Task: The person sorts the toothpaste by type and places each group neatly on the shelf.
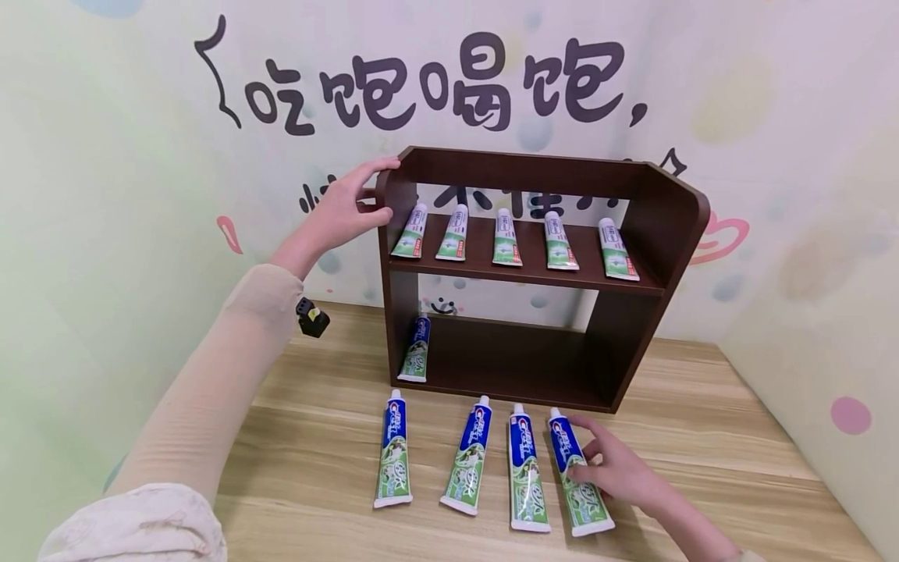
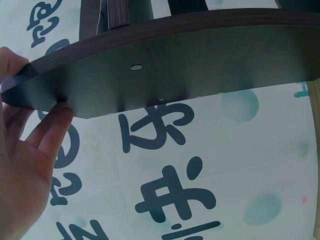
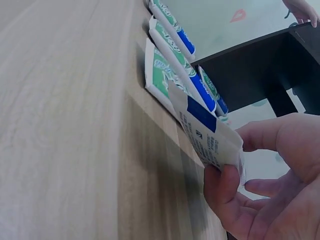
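Observation:
My left hand point(image 1: 346, 209) grips the upper left side edge of a dark brown two-tier shelf point(image 1: 534, 277); in the left wrist view its thumb and fingers lie on either side of that panel. At the front right, my right hand point(image 1: 621, 470) holds a blue and green toothpaste tube point(image 1: 579, 488) between thumb and fingers. The right wrist view shows this tube's printed white back point(image 3: 202, 135), tilted up off the table. Beside it lie three matching tubes, the nearest being a toothpaste tube point(image 1: 528, 474). Another blue and green tube point(image 1: 417, 351) leans at the lower tier's left end.
Several white and green toothpaste tubes point(image 1: 506, 238) lean in a row on the upper tier. The shelf stands on a wood-grain table point(image 1: 309, 453) against a printed wall sheet point(image 1: 281, 172). A small black device point(image 1: 312, 318) is by the left sleeve.

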`<state>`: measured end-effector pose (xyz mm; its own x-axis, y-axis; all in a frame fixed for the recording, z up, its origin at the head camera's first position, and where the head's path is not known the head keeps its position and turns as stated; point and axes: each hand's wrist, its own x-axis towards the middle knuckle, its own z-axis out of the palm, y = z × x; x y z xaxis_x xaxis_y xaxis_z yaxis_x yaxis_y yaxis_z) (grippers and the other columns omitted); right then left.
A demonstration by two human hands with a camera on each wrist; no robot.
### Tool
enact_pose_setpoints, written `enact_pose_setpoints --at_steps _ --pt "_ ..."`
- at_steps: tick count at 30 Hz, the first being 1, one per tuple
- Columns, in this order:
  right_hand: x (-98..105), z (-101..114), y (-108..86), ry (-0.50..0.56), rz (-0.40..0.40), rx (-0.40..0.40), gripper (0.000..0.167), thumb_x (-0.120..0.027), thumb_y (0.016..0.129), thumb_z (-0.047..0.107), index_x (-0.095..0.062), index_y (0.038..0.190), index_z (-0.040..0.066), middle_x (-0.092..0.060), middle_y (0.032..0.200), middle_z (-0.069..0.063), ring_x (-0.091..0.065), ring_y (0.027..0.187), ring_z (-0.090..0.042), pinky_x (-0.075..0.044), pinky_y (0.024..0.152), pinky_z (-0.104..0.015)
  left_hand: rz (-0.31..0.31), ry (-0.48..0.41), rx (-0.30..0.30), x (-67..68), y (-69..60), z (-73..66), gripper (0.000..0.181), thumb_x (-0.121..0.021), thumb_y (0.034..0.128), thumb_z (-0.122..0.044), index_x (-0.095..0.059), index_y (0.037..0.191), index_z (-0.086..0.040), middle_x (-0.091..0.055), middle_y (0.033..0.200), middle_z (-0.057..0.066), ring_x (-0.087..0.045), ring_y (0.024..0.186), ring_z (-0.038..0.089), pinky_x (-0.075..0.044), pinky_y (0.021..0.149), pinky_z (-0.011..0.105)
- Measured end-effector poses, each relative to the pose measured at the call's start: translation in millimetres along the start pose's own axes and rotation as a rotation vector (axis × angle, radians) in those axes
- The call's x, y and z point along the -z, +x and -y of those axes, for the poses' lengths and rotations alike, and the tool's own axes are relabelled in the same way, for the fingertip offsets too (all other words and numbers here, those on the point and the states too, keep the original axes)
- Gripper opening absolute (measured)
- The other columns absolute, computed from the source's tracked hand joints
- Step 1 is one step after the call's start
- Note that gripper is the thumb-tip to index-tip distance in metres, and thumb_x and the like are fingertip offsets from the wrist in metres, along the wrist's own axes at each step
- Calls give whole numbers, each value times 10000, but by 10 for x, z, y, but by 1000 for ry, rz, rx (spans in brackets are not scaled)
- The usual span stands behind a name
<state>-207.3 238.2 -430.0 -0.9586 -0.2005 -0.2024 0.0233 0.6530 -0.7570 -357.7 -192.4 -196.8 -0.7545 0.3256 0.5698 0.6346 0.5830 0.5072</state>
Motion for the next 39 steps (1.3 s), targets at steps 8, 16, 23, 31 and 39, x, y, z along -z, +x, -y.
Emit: enact_pose_setpoints --at_steps 8,16,23,31,39 --pt "46 104 23 24 -24 30 783 -751 815 102 -342 1482 129 -612 1059 -175 -628 787 -204 -576 565 -334 0 3 -3 1 -2 -5 634 -621 906 -71 -412 1489 -205 -377 1588 -36 -581 1276 351 -547 1020 442" --pt "96 214 69 32 -23 51 769 -739 842 115 -322 1488 149 -608 1112 -179 -614 816 -207 -588 556 -325 5 9 -8 7 -9 -9 634 -619 905 -76 -410 1491 -199 -370 1594 -27 -576 1278 366 -540 1028 454" --pt "117 290 106 74 -18 90 763 -729 845 113 -316 1486 141 -620 1133 -213 -644 791 -217 -594 549 -358 5 7 -6 2 -5 -18 637 -623 904 -71 -411 1491 -204 -374 1591 -30 -580 1277 351 -546 1022 443" --pt "140 413 175 62 -38 127 739 -715 856 123 -320 1481 129 -609 1126 -227 -638 789 -216 -594 556 -333 2 14 -9 9 -3 -12 634 -618 906 -80 -410 1492 -203 -375 1590 -35 -583 1274 346 -550 1015 444" --pt "158 542 281 51 -57 145 735 -706 864 128 -315 1487 139 -631 1126 -216 -632 833 -223 -604 575 -324 -1 12 -16 8 -2 -5 633 -623 904 -79 -414 1489 -202 -379 1588 -36 -579 1280 339 -548 1019 437"
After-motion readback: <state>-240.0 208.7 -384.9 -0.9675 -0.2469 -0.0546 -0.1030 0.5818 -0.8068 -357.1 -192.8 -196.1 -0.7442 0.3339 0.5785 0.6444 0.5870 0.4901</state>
